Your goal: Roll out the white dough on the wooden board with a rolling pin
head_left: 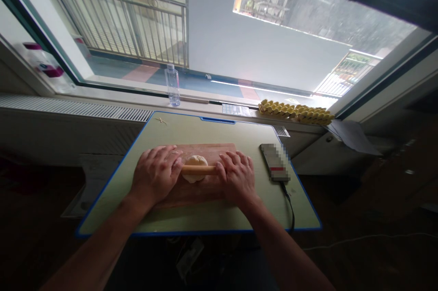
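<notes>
A wooden rolling pin lies across a lump of pale dough, pressing into its middle so that dough bulges above and below it. My left hand is closed over the pin's left end, and my right hand grips the right end. Both ends of the pin are hidden under my fingers. Beneath the dough is a wooden cutting board, lying flat on a light green table with a blue edge.
Right of the board lies a phone with a black cable running off the front edge. Behind the table, a clear plastic bottle and a yellow braided item rest on the windowsill. Another bottle stands far left.
</notes>
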Demonstrator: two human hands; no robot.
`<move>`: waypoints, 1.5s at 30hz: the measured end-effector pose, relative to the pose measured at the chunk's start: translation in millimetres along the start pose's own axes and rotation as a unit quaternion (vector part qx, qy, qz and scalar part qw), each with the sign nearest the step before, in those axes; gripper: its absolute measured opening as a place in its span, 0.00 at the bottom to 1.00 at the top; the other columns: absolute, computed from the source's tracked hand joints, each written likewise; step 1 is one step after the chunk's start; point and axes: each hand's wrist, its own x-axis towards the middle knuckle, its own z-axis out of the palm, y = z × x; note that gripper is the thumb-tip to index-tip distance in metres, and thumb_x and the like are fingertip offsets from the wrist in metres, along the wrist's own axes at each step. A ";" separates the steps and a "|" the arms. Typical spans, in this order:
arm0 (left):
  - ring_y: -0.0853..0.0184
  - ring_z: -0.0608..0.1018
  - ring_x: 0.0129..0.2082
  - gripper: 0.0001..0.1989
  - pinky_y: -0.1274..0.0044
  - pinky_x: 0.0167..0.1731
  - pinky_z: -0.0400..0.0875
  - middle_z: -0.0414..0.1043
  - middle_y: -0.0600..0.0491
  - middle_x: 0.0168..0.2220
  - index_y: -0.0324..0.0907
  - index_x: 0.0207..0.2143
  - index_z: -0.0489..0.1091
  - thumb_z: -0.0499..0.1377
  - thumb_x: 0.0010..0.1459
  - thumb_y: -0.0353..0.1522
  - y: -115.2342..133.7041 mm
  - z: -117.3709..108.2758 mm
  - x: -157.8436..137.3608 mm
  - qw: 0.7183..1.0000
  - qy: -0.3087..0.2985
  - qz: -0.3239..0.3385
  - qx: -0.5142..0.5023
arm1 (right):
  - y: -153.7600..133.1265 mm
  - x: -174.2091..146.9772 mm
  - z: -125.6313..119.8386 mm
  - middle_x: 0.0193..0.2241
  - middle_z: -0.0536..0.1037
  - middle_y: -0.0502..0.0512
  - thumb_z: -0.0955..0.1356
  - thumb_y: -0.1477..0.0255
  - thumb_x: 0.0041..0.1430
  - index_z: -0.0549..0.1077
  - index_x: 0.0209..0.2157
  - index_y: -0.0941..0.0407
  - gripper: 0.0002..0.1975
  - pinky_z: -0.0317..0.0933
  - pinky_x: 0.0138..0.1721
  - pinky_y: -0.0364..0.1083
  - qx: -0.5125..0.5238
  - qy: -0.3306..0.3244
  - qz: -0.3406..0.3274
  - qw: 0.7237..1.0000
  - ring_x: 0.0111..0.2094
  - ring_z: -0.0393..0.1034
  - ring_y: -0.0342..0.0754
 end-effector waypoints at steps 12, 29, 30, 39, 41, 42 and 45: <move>0.46 0.76 0.62 0.24 0.54 0.63 0.67 0.79 0.43 0.63 0.43 0.56 0.81 0.49 0.73 0.40 7.2 -8.3 -10.3 1.000 -0.014 -0.015 -0.016 | -1.4 -12.7 -1.3 0.69 0.73 0.55 0.61 0.57 0.80 0.75 0.66 0.49 0.23 0.46 0.73 0.62 -0.002 -0.012 0.004 1.000 0.72 0.58 0.61; 0.45 0.69 0.72 0.25 0.50 0.69 0.60 0.70 0.45 0.71 0.48 0.65 0.75 0.50 0.73 0.40 6.5 -1.1 -17.3 0.999 -0.006 -0.043 -0.026 | -2.0 -5.0 2.2 0.77 0.58 0.63 0.58 0.53 0.79 0.57 0.78 0.57 0.35 0.40 0.76 0.67 -0.009 -0.039 0.024 0.999 0.78 0.47 0.62; 0.45 0.70 0.71 0.25 0.50 0.68 0.61 0.70 0.45 0.71 0.48 0.65 0.75 0.50 0.73 0.40 6.2 -0.8 -14.9 0.999 -0.008 -0.044 -0.025 | -2.0 -2.5 1.8 0.77 0.59 0.63 0.58 0.53 0.79 0.58 0.77 0.57 0.35 0.40 0.76 0.67 -0.009 -0.040 0.023 0.999 0.78 0.48 0.62; 0.44 0.72 0.69 0.28 0.48 0.66 0.65 0.72 0.44 0.69 0.49 0.65 0.77 0.47 0.72 0.42 -0.3 6.2 2.6 0.996 -0.053 -0.067 -0.005 | -4.5 19.8 -8.5 0.75 0.62 0.61 0.56 0.51 0.79 0.62 0.76 0.58 0.35 0.41 0.75 0.69 -0.003 -0.109 0.031 0.994 0.78 0.48 0.63; 0.45 0.73 0.68 0.27 0.49 0.66 0.65 0.73 0.46 0.69 0.52 0.65 0.76 0.48 0.72 0.42 -4.3 10.4 6.5 0.996 -0.059 -0.072 -0.003 | -4.3 25.7 -10.5 0.76 0.61 0.62 0.56 0.51 0.79 0.61 0.76 0.57 0.35 0.42 0.75 0.70 -0.010 -0.121 0.030 0.992 0.78 0.48 0.64; 0.46 0.73 0.68 0.27 0.49 0.66 0.65 0.74 0.46 0.68 0.54 0.65 0.76 0.48 0.72 0.43 -6.4 12.3 8.8 0.995 -0.061 -0.073 -0.003 | -4.0 28.9 -11.1 0.76 0.61 0.62 0.56 0.51 0.79 0.61 0.76 0.57 0.36 0.42 0.75 0.70 -0.012 -0.124 0.028 0.992 0.78 0.47 0.64; 0.47 0.74 0.68 0.27 0.49 0.66 0.65 0.74 0.47 0.68 0.54 0.65 0.76 0.49 0.71 0.43 -11.5 15.9 16.9 0.994 -0.077 -0.076 -0.003 | -2.2 39.3 -11.9 0.76 0.62 0.62 0.56 0.50 0.79 0.61 0.76 0.57 0.36 0.43 0.74 0.69 -0.010 -0.124 0.017 0.992 0.78 0.48 0.64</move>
